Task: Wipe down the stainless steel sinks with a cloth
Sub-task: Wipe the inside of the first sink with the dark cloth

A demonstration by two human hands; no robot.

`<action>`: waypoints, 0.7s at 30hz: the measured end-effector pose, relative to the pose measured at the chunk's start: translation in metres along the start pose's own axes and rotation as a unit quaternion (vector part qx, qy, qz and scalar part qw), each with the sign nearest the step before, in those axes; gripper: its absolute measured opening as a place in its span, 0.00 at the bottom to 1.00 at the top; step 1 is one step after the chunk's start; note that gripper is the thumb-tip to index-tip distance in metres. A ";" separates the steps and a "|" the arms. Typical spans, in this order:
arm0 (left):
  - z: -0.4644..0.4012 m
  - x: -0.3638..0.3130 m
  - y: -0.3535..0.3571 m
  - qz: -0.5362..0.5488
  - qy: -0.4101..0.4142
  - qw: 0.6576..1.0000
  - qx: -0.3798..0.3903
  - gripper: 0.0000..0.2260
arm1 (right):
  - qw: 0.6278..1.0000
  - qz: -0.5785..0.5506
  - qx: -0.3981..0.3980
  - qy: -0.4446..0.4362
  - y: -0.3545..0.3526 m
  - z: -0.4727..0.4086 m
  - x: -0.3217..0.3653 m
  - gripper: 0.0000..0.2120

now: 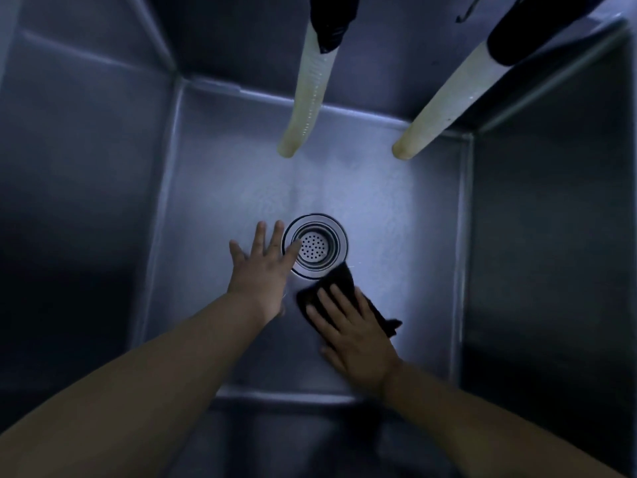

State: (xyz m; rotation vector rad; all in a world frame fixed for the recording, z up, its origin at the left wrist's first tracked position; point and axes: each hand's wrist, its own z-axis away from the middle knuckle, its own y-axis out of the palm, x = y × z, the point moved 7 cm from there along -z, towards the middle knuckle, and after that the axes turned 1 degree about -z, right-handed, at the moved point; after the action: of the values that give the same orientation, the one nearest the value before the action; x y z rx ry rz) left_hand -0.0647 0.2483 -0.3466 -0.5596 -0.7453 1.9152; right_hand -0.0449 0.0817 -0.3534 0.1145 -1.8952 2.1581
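I look straight down into a deep stainless steel sink (213, 188). A round perforated drain strainer (315, 248) sits in the middle of its floor. My right hand (355, 334) lies flat with straight fingers on a dark cloth (339, 281), pressing it onto the sink floor just right of and below the drain. My left hand (263, 270) is spread with straight fingers over the floor just left of the drain, its fingertips at the drain's rim, holding nothing.
Two pale hoses hang down into the sink from the back: one (306, 108) in the middle, one (444, 105) toward the right. Steep steel walls enclose the basin, left (79, 201) and right (551, 236). The lighting is dim.
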 end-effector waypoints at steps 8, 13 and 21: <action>-0.001 0.001 -0.001 0.041 -0.015 0.999 0.009 0.57 | 0.998 0.036 -0.026 0.054 -0.018 0.006 -0.086 0.27; -0.001 0.002 -0.002 0.051 -0.010 0.999 0.014 0.59 | 0.979 0.028 -0.028 0.201 -0.045 -0.064 -0.143 0.28; -0.007 0.004 0.000 0.036 -0.015 0.999 0.007 0.60 | 0.982 0.025 -0.019 0.188 -0.063 -0.241 -0.117 0.28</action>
State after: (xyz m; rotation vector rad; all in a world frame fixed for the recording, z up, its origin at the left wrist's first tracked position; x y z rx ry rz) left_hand -0.0614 0.2535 -0.3518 -0.5573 -0.7395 1.9970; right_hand 0.1110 0.3084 -0.3540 -0.3292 -1.7327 1.9992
